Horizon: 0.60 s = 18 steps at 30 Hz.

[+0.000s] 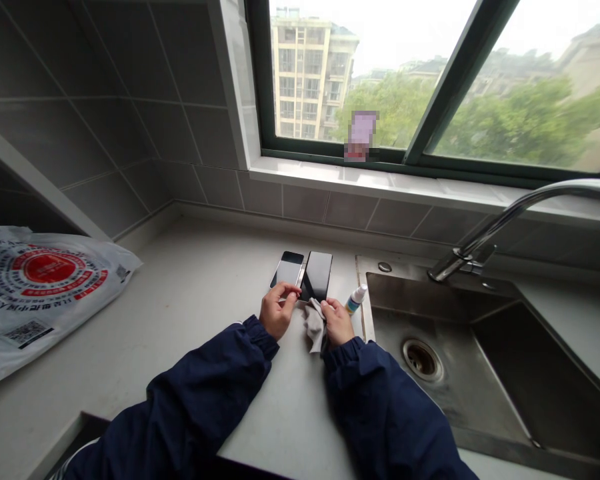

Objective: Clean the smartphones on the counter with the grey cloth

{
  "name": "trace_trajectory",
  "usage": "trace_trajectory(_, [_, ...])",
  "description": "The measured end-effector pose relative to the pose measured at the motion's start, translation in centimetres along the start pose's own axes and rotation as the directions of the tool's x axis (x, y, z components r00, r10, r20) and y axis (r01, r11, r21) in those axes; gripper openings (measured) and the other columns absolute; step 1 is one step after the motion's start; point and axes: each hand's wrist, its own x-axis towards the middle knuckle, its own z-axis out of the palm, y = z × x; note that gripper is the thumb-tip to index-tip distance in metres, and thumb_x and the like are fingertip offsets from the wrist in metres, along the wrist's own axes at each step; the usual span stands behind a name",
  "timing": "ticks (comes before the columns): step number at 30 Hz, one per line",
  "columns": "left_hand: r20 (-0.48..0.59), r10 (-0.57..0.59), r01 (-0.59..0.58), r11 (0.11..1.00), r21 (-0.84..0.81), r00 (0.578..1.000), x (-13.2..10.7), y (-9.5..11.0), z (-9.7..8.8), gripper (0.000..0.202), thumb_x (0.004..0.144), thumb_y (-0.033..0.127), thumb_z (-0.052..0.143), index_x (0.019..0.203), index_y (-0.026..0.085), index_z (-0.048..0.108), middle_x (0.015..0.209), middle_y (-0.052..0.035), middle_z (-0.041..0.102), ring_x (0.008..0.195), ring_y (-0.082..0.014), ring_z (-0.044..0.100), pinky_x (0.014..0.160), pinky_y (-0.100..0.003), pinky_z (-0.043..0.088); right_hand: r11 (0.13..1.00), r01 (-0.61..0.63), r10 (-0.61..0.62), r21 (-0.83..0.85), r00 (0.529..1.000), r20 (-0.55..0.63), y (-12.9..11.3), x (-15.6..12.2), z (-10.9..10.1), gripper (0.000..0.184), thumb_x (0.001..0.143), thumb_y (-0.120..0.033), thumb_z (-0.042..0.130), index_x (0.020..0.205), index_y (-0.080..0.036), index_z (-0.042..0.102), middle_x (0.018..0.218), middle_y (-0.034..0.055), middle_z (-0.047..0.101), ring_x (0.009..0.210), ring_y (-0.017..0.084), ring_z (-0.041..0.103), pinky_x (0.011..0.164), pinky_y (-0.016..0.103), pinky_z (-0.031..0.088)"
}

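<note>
**Two Phones, Cloth Pinched, Right at the Counter**

On the white countertop (180,313), the left hand (279,310) curls its fingers over the near edge of the left smartphone (289,269), grip unclear. The right hand (337,321) pinches a grey cloth (314,325) at the near end of the right smartphone (318,275), a spray bottle (356,299) just beside it!

A printed plastic bag (45,293) lies on the counter (180,320) left of a steel sink (455,393).
</note>
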Motion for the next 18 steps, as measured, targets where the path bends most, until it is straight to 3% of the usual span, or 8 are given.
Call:
trace_trajectory(2, [-0.03,-0.005,0.003,0.998,-0.058,1.0,0.1,0.1,0.1,0.02,0.088,0.034,0.055,0.099,0.02,0.063,0.101,-0.008,0.066,0.096,-0.0211,0.063,0.078,-0.032,0.054,0.999,0.023,-0.024,0.041,1.0,0.014,-0.3,-0.4,0.2,0.043,0.077,-0.051,0.072,0.098,-0.018,0.056,0.065,-0.0038,0.063,0.056,0.013,0.059,0.056,0.025,0.048])
trace_trajectory(5, [-0.067,-0.071,0.053,0.969,-0.24,0.995,0.3,0.4,0.1,0.031,0.088,0.037,0.055,0.116,0.024,0.056,0.116,-0.0086,0.063,0.107,-0.0222,0.061,0.079,-0.032,0.054,0.995,0.041,-0.047,0.087,0.997,0.065,-1.0,-1.1,0.5,0.054,0.063,-0.058,0.077,0.093,-0.02,0.054,0.059,-0.0043,0.064,0.052,0.013,0.058,0.053,0.024,0.046])
trace_trajectory(8, [-0.002,-0.226,0.205,0.885,-0.419,0.974,0.8,0.6,-0.2,0.041,0.09,0.042,0.052,0.127,0.028,0.051,0.128,-0.0083,0.059,0.104,-0.0209,0.064,0.074,-0.03,0.054,0.993,0.043,-0.058,0.11,0.988,0.142,-1.8,-1.9,0.9,0.056,0.06,-0.059,0.078,0.092,-0.02,0.055,0.065,-0.0015,0.068,0.054,0.014,0.061,0.055,0.025,0.047])
trace_trajectory(11, [0.061,-0.325,0.3,0.763,-0.572,0.944,1.3,0.9,-0.4,0.05,0.09,0.048,0.051,0.134,0.024,0.049,0.12,-0.0101,0.065,0.093,-0.0206,0.067,0.074,-0.032,0.054,0.993,0.042,-0.067,0.113,0.971,0.23,-2.3,-2.9,1.5,0.053,0.064,-0.059,0.077,0.095,-0.02,0.057,0.073,0.0009,0.071,0.06,0.016,0.065,0.059,0.026,0.049])
trace_trajectory(14, [0.234,-0.343,0.401,0.582,-0.708,0.91,1.4,1.2,-0.5,0.063,0.09,0.059,0.042,0.132,0.013,0.052,0.117,-0.0161,0.067,0.099,-0.0285,0.067,0.088,-0.045,0.052,0.995,0.036,-0.065,0.098,0.951,0.304,-2.1,-3.8,2.1,0.049,0.068,-0.058,0.075,0.094,-0.02,0.059,0.072,0.0007,0.071,0.059,0.015,0.064,0.059,0.026,0.049])
trace_trajectory(16, [0.372,-0.348,0.503,0.462,-0.73,0.86,1.4,1.4,-0.6,0.075,0.088,0.068,0.034,0.127,0.008,0.057,0.125,-0.0212,0.062,0.107,-0.0348,0.064,0.095,-0.052,0.048,0.996,0.039,-0.065,0.084,0.939,0.336,-1.9,-4.2,2.3,0.048,0.068,-0.058,0.076,0.092,-0.019,0.061,0.073,0.0017,0.071,0.062,0.016,0.065,0.062,0.028,0.051])
trace_trajectory(18, [0.439,-0.367,0.564,0.385,-0.73,0.82,1.4,1.5,-0.7,0.081,0.087,0.072,0.029,0.125,0.006,0.058,0.131,-0.0232,0.058,0.109,-0.0368,0.063,0.096,-0.055,0.047,0.996,0.055,-0.077,0.075,0.937,0.341,-1.8,-4.3,2.4,0.048,0.067,-0.058,0.077,0.09,-0.018,0.063,0.076,0.0029,0.071,0.066,0.017,0.066,0.066,0.03,0.052])
